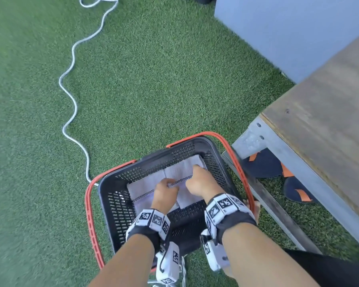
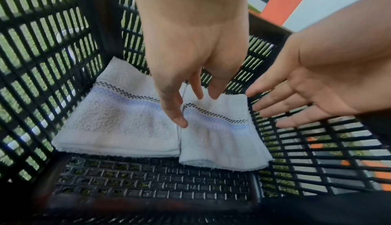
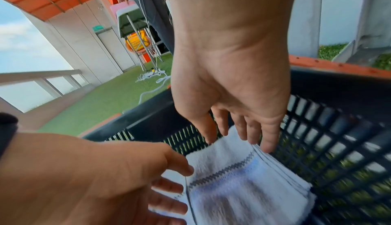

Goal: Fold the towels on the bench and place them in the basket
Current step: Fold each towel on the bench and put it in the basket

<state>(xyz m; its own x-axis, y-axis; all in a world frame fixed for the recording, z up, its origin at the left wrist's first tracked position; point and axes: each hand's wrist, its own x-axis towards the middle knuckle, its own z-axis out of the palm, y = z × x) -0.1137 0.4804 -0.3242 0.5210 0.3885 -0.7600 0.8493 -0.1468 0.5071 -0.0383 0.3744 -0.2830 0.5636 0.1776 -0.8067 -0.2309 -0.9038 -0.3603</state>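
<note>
A black mesh basket [image 1: 120,214] with red handles stands on green turf beside the wooden bench [image 1: 319,121]. Two folded white towels with a blue band lie side by side on its floor: the left towel [image 2: 118,120] and the right towel [image 2: 220,136]. My left hand [image 1: 166,189] reaches down with straight fingers, one fingertip at the seam between the towels. My right hand [image 1: 197,181] hovers over the right towel [image 3: 243,186], its straight fingertips [image 3: 264,146] at the towel's far edge. Neither hand [image 2: 173,105] [image 3: 239,128] holds anything.
A white cord [image 1: 71,79] snakes across the turf to the left of the basket. Dark shoes with orange marks [image 1: 261,164] sit under the bench's grey metal frame [image 1: 255,139]. A grey wall [image 1: 278,27] rises at the far right. A yellow basket [image 3: 137,41] stands in the distance.
</note>
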